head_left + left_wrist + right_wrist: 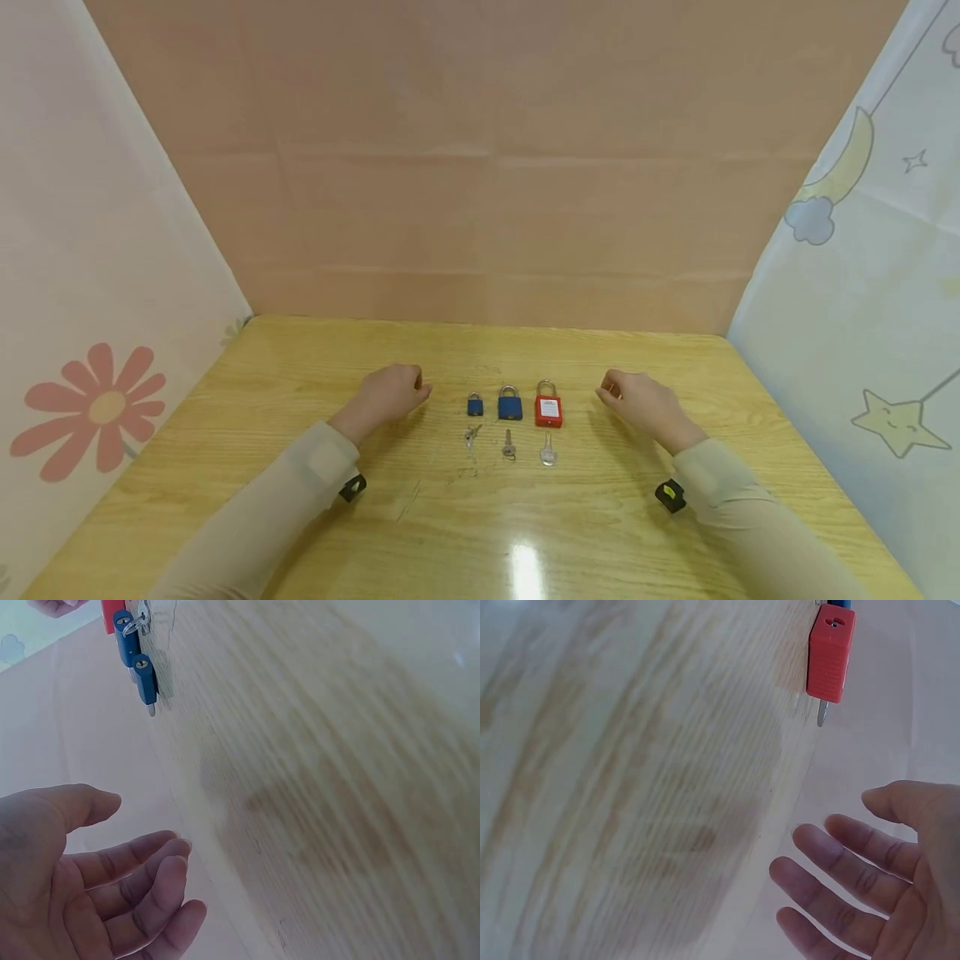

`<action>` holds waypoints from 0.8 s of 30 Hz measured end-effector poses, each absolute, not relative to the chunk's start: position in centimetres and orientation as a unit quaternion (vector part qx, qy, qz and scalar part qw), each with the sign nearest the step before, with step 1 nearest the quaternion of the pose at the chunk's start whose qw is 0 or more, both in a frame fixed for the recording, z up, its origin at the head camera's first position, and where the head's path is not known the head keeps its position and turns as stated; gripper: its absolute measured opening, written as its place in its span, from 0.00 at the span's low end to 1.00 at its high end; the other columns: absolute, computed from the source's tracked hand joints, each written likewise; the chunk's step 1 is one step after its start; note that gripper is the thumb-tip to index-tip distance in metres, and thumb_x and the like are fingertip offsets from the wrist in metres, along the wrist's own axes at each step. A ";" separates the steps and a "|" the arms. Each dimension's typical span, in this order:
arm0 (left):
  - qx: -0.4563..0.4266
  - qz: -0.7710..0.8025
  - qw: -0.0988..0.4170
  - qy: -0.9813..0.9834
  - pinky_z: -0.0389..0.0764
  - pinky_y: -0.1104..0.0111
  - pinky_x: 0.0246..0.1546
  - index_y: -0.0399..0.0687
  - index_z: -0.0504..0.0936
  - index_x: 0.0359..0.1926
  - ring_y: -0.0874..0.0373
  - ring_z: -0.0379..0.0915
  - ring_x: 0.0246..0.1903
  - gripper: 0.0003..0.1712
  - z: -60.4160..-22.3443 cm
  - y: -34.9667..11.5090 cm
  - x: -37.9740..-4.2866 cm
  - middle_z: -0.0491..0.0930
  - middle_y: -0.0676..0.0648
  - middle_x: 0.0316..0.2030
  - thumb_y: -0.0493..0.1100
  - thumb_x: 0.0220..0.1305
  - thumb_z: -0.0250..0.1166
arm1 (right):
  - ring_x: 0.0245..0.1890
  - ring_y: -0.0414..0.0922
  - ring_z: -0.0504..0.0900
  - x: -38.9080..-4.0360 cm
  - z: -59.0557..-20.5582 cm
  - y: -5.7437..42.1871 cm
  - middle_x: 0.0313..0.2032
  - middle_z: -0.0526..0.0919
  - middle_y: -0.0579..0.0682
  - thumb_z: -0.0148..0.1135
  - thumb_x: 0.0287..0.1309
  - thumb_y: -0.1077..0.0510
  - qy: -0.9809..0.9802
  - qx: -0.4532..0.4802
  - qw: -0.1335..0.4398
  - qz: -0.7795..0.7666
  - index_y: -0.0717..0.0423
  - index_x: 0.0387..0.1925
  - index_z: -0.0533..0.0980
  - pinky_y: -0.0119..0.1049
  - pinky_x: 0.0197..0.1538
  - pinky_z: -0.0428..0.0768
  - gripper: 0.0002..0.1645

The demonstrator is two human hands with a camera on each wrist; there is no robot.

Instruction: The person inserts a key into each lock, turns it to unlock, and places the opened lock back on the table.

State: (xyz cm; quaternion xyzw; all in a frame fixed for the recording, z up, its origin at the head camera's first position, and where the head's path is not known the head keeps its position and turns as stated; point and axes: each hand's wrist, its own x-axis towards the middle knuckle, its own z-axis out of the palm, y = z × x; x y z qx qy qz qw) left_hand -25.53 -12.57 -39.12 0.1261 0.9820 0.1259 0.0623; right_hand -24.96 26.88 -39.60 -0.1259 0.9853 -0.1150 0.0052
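Three padlocks lie in a row on the wooden table: a small blue padlock [475,407], a larger blue padlock [510,407] and a red padlock [548,411] with a white label. In front of them lie a small bunch of keys [472,435], a key with a ring [508,446] and a single key [548,451]. To the left of the row, my left hand [387,393] hovers nearest the small blue padlock, fingers loosely bent, holding nothing. On the other side, my right hand [642,403] is relaxed and holds nothing, nearest the red padlock.
The wooden table [600,533] reaches back to a plain tan backdrop [480,167]. White patterned sheets hang at both sides, with a flower [105,408] on the left and a star [900,423] on the right.
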 end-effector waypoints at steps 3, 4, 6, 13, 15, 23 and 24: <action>0.122 0.120 0.063 0.983 0.70 0.66 0.19 0.48 0.77 0.32 0.60 0.70 0.17 0.15 -39.2 -12.6 -25.6 0.75 0.52 0.21 0.53 0.70 0.57 | 0.27 0.41 0.78 -24.9 -39.8 26.8 0.34 0.83 0.48 0.55 0.67 0.49 0.985 -0.126 0.005 -0.117 0.52 0.38 0.78 0.37 0.25 0.73 0.12; 0.122 0.119 0.063 0.983 0.70 0.66 0.19 0.48 0.77 0.32 0.59 0.70 0.17 0.15 -39.3 -12.7 -25.6 0.75 0.52 0.21 0.53 0.70 0.57 | 0.27 0.40 0.78 -24.9 -39.8 26.7 0.33 0.83 0.48 0.55 0.67 0.49 0.985 -0.126 0.004 -0.117 0.52 0.38 0.78 0.36 0.25 0.73 0.12; 0.124 0.116 0.063 0.984 0.70 0.66 0.19 0.48 0.77 0.32 0.59 0.70 0.17 0.15 -39.4 -12.8 -25.7 0.75 0.52 0.22 0.53 0.70 0.57 | 0.26 0.40 0.77 -24.9 -39.9 26.6 0.33 0.83 0.48 0.56 0.67 0.49 0.985 -0.124 0.006 -0.120 0.52 0.37 0.78 0.36 0.25 0.73 0.12; 0.139 0.110 0.058 0.982 0.69 0.67 0.19 0.49 0.76 0.30 0.59 0.69 0.17 0.15 -39.7 -12.7 -25.8 0.74 0.52 0.20 0.52 0.70 0.56 | 0.25 0.41 0.76 -24.8 -39.8 26.2 0.31 0.83 0.48 0.56 0.67 0.50 0.985 -0.123 0.012 -0.118 0.53 0.37 0.78 0.37 0.26 0.73 0.11; 0.151 0.108 0.053 0.981 0.68 0.67 0.19 0.49 0.76 0.30 0.60 0.67 0.17 0.15 -39.4 -12.1 -25.9 0.73 0.52 0.20 0.51 0.71 0.56 | 0.25 0.41 0.76 -24.9 -39.9 26.2 0.31 0.83 0.48 0.56 0.67 0.50 0.986 -0.121 0.011 -0.116 0.54 0.37 0.78 0.37 0.27 0.74 0.12; 0.246 0.072 0.039 0.966 0.64 0.72 0.13 0.50 0.76 0.29 0.64 0.62 0.14 0.15 -38.0 -4.0 -24.2 0.70 0.54 0.17 0.52 0.71 0.56 | 0.25 0.41 0.76 -24.8 -39.9 26.4 0.32 0.83 0.50 0.55 0.67 0.50 0.986 -0.119 0.017 -0.114 0.55 0.39 0.78 0.37 0.26 0.74 0.13; 0.265 0.062 0.036 0.961 0.64 0.72 0.13 0.51 0.76 0.30 0.64 0.61 0.15 0.14 -38.0 -2.7 -23.6 0.70 0.54 0.18 0.52 0.70 0.56 | 0.25 0.42 0.76 -24.8 -39.8 26.4 0.32 0.83 0.51 0.55 0.68 0.50 0.986 -0.119 0.018 -0.115 0.55 0.39 0.78 0.37 0.26 0.73 0.13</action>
